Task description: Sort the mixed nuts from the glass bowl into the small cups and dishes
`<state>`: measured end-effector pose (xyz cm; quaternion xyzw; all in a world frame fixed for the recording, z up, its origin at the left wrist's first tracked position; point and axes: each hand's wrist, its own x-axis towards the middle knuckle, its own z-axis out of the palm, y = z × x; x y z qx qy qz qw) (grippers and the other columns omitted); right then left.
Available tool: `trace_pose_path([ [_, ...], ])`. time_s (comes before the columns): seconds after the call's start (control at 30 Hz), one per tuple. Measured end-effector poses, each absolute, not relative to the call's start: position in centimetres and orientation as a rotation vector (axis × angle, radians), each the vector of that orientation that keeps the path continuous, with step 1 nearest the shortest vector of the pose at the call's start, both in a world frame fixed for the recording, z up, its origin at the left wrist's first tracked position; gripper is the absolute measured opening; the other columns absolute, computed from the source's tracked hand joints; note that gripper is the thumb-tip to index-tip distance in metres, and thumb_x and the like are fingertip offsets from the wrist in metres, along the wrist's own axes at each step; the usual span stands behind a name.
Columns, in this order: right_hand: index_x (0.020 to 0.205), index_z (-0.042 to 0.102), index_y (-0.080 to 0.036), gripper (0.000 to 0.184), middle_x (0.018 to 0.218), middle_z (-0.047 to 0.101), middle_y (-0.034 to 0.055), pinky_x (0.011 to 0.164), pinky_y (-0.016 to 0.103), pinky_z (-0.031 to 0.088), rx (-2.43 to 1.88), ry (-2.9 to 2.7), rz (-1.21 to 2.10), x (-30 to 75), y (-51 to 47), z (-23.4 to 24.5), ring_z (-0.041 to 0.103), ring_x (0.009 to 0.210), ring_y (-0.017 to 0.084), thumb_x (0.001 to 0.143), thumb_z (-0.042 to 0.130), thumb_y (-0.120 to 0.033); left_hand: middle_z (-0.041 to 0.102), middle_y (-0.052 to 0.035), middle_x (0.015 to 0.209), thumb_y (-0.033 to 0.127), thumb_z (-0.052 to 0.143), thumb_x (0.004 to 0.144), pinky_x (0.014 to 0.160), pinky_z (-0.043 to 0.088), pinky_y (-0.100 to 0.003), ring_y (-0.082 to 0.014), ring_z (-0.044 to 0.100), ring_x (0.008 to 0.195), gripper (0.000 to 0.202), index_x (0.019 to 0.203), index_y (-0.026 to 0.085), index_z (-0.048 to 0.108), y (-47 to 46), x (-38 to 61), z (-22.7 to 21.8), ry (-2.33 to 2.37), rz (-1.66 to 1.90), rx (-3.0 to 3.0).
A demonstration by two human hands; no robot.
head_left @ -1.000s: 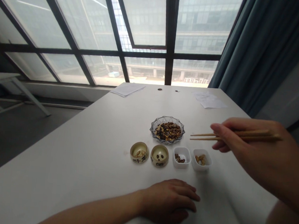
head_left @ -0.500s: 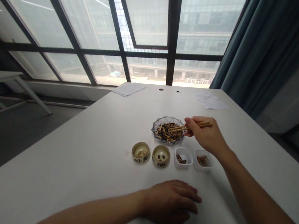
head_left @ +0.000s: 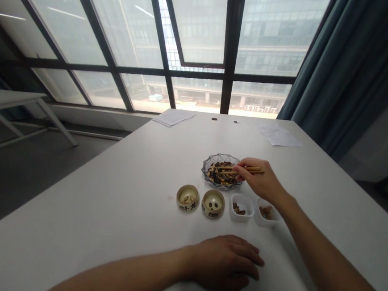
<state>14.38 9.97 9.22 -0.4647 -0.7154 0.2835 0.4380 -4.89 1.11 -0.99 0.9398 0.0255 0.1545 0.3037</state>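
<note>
Our right grip (head_left: 258, 176), right of the frame's center, is clasped around 2 wooden chopsticks (head_left: 254, 169). Their tips point left over the mixed seeds (head_left: 221, 177), which lie just left of our fingers in a glass bowl (head_left: 205, 174); we cannot tell whether they pinch any. The grip hides part of the bowl's right rim. Just below the bowl run 2 round cups (head_left: 188, 207) and, right of them, 2 white tubs (head_left: 241, 218); our right forearm overlaps the far-right tub's edge. Our left grip (head_left: 228, 262) is released, palm down on the tabletop (head_left: 116, 197) at lower center. Farther out, papers (head_left: 174, 118) lie above left of the bowl and a sheet (head_left: 278, 135) above right. A blue curtain (head_left: 330, 71) hangs at upper right.
</note>
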Motion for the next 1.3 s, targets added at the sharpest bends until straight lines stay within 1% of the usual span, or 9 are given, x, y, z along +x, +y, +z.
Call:
trace_pose_path([
  [0.23, 0.080, 0.077, -0.018, 0.028, 0.075, 0.076, 0.0059, 0.061, 0.029, 0.053, -1.089, -1.927, 0.602, 13.9, 10.5, 9.1, 0.070, 0.069, 0.021, 0.096, 0.068, -0.039, 0.068, -0.0120, 0.141, 0.026, 0.054, 0.097, 0.123, 0.041, -0.035, -0.0247, 0.057, 0.141, 0.032, 0.119, 0.013, 0.071, 1.1, -4.9, -1.1, 0.051, 0.412, 2.492],
  [0.43, 0.075, 0.075, -0.017, 0.034, 0.070, 0.074, 0.0054, 0.059, 0.028, 0.051, -1.143, -1.954, 0.517, 13.2, 10.3, 9.4, 0.069, 0.065, 0.021, 0.098, 0.063, -0.039, 0.068, -0.0115, 0.141, 0.026, 0.052, 0.097, 0.124, 0.040, -0.032, -0.0243, 0.057, 0.141, 0.033, 0.119, 0.011, 0.072, 1.1, -5.1, -1.1, 0.050, 0.420, 2.487],
  [0.67, 0.077, 0.076, -0.018, 0.032, 0.076, 0.076, 0.0071, 0.062, 0.030, 0.054, -1.107, -1.952, 0.518, 13.4, 10.4, 9.5, 0.070, 0.067, 0.021, 0.097, 0.065, -0.041, 0.067, -0.0121, 0.141, 0.025, 0.052, 0.097, 0.124, 0.039, -0.030, -0.0241, 0.057, 0.141, 0.033, 0.119, 0.010, 0.072, 1.1, -5.2, -1.2, 0.047, 0.414, 2.487],
  [0.87, 0.069, 0.071, -0.019, 0.039, 0.069, 0.074, 0.0064, 0.057, 0.030, 0.057, -1.106, -1.830, 0.648, 13.4, 10.6, 8.9, 0.075, 0.067, 0.025, 0.095, 0.068, -0.047, 0.068, -0.0119, 0.141, 0.027, 0.051, 0.098, 0.124, 0.040, -0.031, -0.0242, 0.057, 0.141, 0.034, 0.119, 0.011, 0.072, 1.2, -5.2, -1.2, 0.049, 0.415, 2.469],
  [1.0, 0.071, 0.071, -0.017, 0.041, 0.066, 0.074, 0.0065, 0.053, 0.030, 0.058, -1.132, -1.714, 0.719, 13.2, 10.4, 9.0, 0.077, 0.066, 0.028, 0.096, 0.066, -0.049, 0.067, -0.0112, 0.143, 0.028, 0.051, 0.098, 0.125, 0.039, -0.031, -0.0234, 0.056, 0.143, 0.033, 0.119, 0.013, 0.071, 1.2, -5.3, -1.1, 0.057, 0.391, 2.454],
  [1.1, 0.073, 0.073, -0.016, 0.041, 0.065, 0.075, 0.0071, 0.053, 0.031, 0.059, -1.145, -1.644, 0.707, 13.3, 9.9, 9.6, 0.078, 0.065, 0.028, 0.097, 0.067, -0.049, 0.067, -0.0105, 0.143, 0.028, 0.052, 0.098, 0.125, 0.038, -0.031, -0.0233, 0.056, 0.143, 0.033, 0.119, 0.012, 0.072, 1.2, -5.3, -1.1, 0.070, 0.389, 2.452],
  [1.3, 0.080, 0.079, -0.016, 0.037, 0.071, 0.078, 0.0080, 0.054, 0.030, 0.058, -1.070, -1.614, 0.660, 12.4, 7.2, 12.0, 0.075, 0.061, 0.024, 0.098, 0.068, -0.047, 0.066, -0.0108, 0.143, 0.028, 0.052, 0.097, 0.125, 0.038, -0.031, -0.0238, 0.056, 0.143, 0.034, 0.119, 0.012, 0.071, 1.2, -5.3, -1.3, 0.058, 0.367, 2.462],
])
